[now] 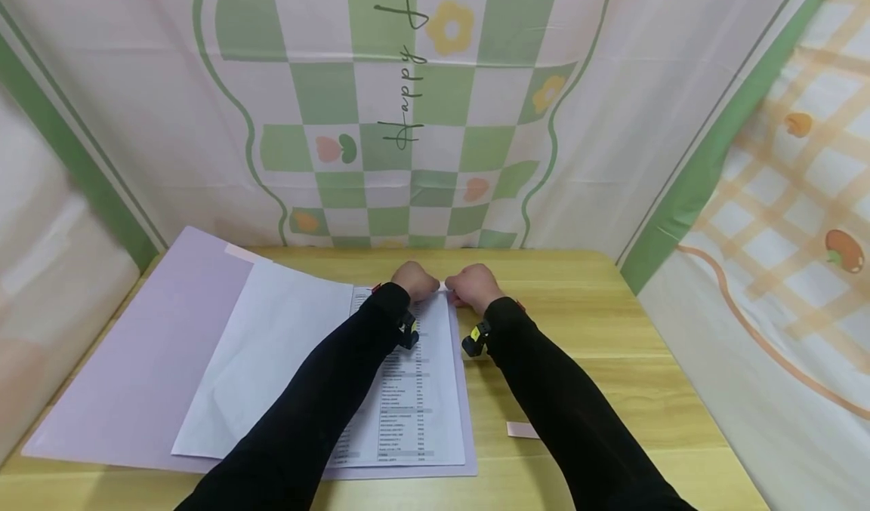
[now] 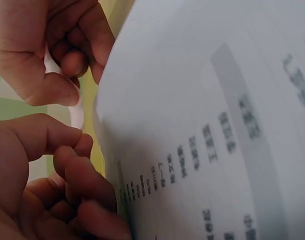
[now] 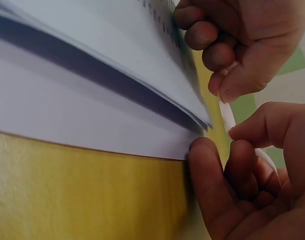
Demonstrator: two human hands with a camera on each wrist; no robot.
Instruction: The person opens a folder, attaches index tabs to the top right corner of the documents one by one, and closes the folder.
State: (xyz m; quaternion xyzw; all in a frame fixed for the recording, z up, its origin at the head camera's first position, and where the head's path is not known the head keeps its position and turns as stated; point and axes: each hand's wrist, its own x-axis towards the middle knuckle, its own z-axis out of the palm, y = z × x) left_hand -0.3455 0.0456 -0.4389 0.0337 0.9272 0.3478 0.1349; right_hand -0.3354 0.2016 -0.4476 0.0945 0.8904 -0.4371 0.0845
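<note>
Paper strip (image 3: 226, 117), pinched between left hand (image 1: 416, 279) and right hand (image 1: 473, 285), hangs at the far edge of the printed sheets (image 1: 408, 390) inside an open lilac folder (image 1: 129, 360) on the wooden table (image 1: 598, 345), patterned cloth walls (image 1: 408, 118) around.

printed sheet's text (image 2: 212, 150) blurred, unreadable

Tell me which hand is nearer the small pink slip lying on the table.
Right. The right hand is at the printed sheet's far edge, on the pink slip's side of the sheet; the left hand sits beside it, farther left. Neither touches the slip.
</note>
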